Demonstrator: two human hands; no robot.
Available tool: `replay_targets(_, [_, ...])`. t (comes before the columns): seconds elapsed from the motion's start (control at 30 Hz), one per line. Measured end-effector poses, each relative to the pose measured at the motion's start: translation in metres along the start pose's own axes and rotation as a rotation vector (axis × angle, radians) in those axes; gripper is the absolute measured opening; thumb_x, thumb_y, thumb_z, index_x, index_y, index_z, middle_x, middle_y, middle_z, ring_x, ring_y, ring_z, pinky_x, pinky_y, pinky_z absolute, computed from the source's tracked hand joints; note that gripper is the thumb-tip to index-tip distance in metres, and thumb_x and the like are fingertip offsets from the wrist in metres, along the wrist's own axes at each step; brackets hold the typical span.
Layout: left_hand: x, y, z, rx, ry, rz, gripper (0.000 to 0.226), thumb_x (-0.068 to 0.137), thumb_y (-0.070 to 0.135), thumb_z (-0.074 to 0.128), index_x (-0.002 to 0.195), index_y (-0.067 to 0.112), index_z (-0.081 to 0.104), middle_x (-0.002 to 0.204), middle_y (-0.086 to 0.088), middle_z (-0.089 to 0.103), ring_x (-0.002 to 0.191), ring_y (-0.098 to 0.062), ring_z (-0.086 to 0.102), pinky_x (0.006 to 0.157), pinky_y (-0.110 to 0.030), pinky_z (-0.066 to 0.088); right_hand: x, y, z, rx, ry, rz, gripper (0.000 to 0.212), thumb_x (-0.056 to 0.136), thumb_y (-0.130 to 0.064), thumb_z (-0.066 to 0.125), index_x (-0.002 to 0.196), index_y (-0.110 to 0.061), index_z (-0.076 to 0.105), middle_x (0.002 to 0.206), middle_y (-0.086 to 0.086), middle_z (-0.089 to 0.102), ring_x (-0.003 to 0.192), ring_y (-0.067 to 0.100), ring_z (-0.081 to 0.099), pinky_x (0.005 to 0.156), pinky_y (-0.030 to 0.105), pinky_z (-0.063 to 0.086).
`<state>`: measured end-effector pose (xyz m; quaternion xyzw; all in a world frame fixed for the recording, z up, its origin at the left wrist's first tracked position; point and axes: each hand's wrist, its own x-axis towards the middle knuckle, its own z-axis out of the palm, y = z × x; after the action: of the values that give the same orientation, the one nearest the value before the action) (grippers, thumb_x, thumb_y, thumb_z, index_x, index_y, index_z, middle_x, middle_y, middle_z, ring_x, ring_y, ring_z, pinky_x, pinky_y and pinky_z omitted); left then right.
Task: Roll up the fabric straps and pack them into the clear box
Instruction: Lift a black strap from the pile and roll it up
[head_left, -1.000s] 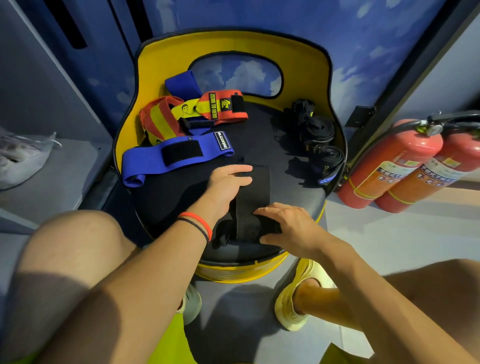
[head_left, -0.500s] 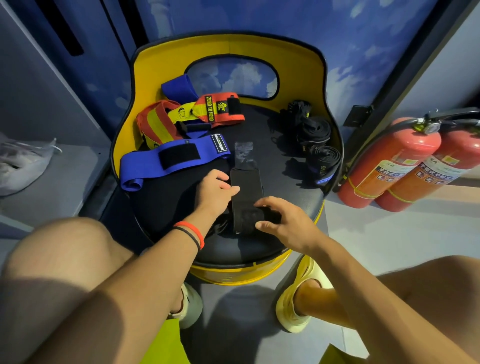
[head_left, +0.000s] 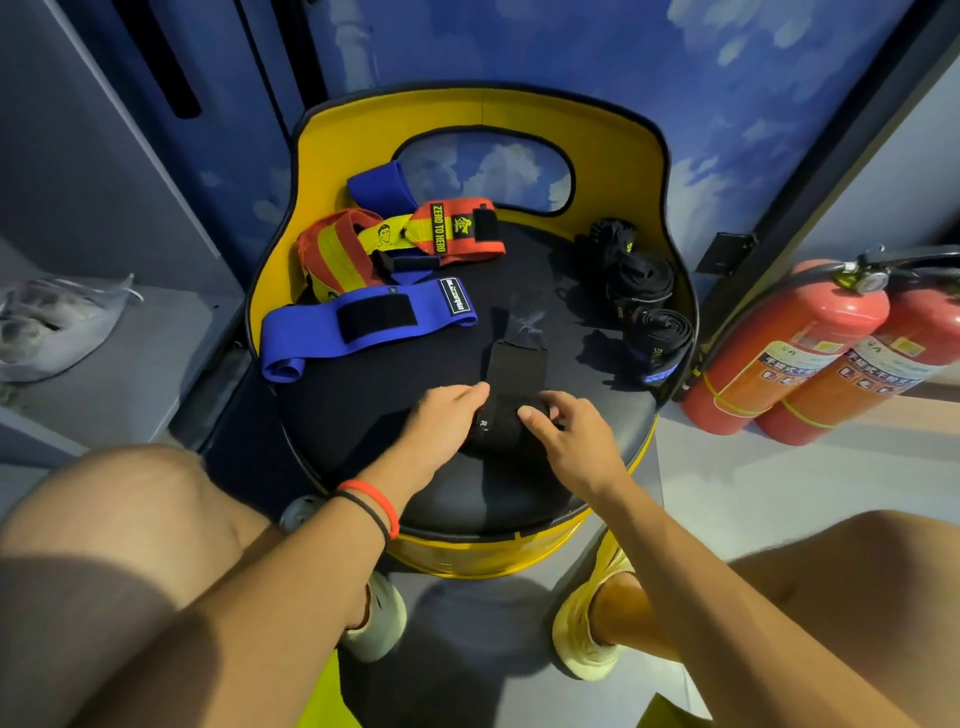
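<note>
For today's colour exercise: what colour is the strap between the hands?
The strap is black; head view.

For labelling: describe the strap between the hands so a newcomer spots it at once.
Find the yellow chair with the black seat. Near its front edge, between the left hand and right hand, lies a black strap. Unlike the flat blue strap to its left and the black rolls to its right, it is half rolled.
</note>
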<state>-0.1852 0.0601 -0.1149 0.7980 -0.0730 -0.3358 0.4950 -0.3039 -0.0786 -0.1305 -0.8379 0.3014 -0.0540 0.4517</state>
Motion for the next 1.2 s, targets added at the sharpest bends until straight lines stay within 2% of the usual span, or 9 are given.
replay_targets(0.17, [-0.015,-0.009,0.003,0.115,0.036,0.14,0.052,0.094,0.041,0.069,0.144,0.033,0.055,0.148,0.004,0.054,0.137,-0.015,0.048,0.112,-0.038,0.042,-0.004,-0.006,0.003,0.021,0.169,0.059,0.048,0.088,-0.066,0.061,0.104,-0.021,0.058,0.092,-0.005,0.066,0.084,0.024,0.067,0.078,0.046,0.058])
replay_targets(0.3, [-0.03,-0.007,0.006,0.277,0.025,0.148,0.052,0.096,0.048,0.063,0.145,0.036,0.052,0.149,0.003,0.054,0.135,-0.018,0.05,0.11,-0.039,0.044,-0.016,-0.01,-0.004,-0.082,0.149,0.115,0.056,0.085,-0.074,0.057,0.092,-0.018,0.06,0.082,-0.002,0.068,0.082,0.025,0.068,0.075,0.047,0.058])
replay_targets(0.47, [-0.051,-0.011,0.004,0.515,-0.093,0.123,0.086,0.068,0.06,0.084,0.144,0.034,0.053,0.138,0.008,0.061,0.126,-0.018,0.057,0.104,-0.039,0.049,-0.037,-0.003,-0.008,0.002,0.007,0.223,0.052,0.089,-0.061,0.065,0.09,-0.009,0.058,0.076,0.008,0.071,0.053,0.021,0.071,0.058,0.049,0.061])
replay_targets(0.67, [-0.045,-0.008,0.007,0.459,-0.09,0.103,0.057,0.068,0.064,0.084,0.113,0.03,0.076,0.107,0.008,0.074,0.104,-0.015,0.067,0.092,-0.042,0.057,-0.044,0.01,-0.002,-0.104,0.023,0.161,0.053,0.094,-0.067,0.047,0.091,-0.017,0.06,0.085,0.008,0.07,0.077,0.031,0.069,0.069,0.053,0.06])
replay_targets(0.77, [-0.037,-0.007,0.013,0.353,-0.052,0.116,0.045,0.076,0.063,0.078,0.086,0.019,0.078,0.082,-0.001,0.075,0.087,-0.02,0.069,0.083,-0.043,0.057,-0.046,0.008,-0.005,-0.287,0.212,-0.04,0.028,0.102,-0.047,0.049,0.097,-0.02,0.051,0.092,0.003,0.061,0.077,0.026,0.059,0.066,0.047,0.055])
replay_targets(0.83, [-0.029,-0.003,0.016,0.304,0.015,0.11,0.044,0.078,0.063,0.077,0.086,0.019,0.076,0.084,-0.002,0.073,0.087,-0.02,0.068,0.08,-0.041,0.056,-0.049,0.004,-0.011,-0.328,0.289,-0.225,0.006,0.099,-0.025,0.059,0.1,-0.02,0.055,0.095,0.0,0.055,0.077,0.023,0.055,0.065,0.045,0.054])
replay_targets(0.93, [-0.018,0.004,0.023,0.334,0.086,0.148,0.037,0.079,0.062,0.076,0.089,0.026,0.072,0.087,0.007,0.071,0.085,-0.012,0.066,0.068,-0.03,0.054,-0.058,0.001,-0.015,-0.458,0.233,-0.426,0.025,0.082,-0.018,0.068,0.107,-0.02,0.066,0.101,-0.002,0.061,0.087,0.02,0.058,0.076,0.036,0.053])
replay_targets(1.07, [-0.012,0.01,0.029,0.392,0.124,0.19,0.038,0.088,0.06,0.068,0.084,0.022,0.068,0.078,0.005,0.068,0.073,-0.009,0.063,0.056,-0.025,0.045,-0.063,0.007,-0.011,-0.56,0.149,-0.42,0.055,0.077,-0.042,0.08,0.123,-0.023,0.057,0.124,-0.004,0.061,0.107,0.017,0.057,0.094,0.033,0.051])
replay_targets(1.2, [-0.011,0.01,0.026,0.354,0.084,0.174,0.046,0.101,0.057,0.05,0.087,0.015,0.065,0.079,-0.002,0.064,0.071,-0.012,0.058,0.055,-0.024,0.038,-0.051,0.009,-0.008,-0.38,0.166,-0.361,0.056,0.078,-0.031,0.086,0.126,-0.019,0.059,0.126,-0.003,0.062,0.111,0.019,0.056,0.093,0.03,0.051])
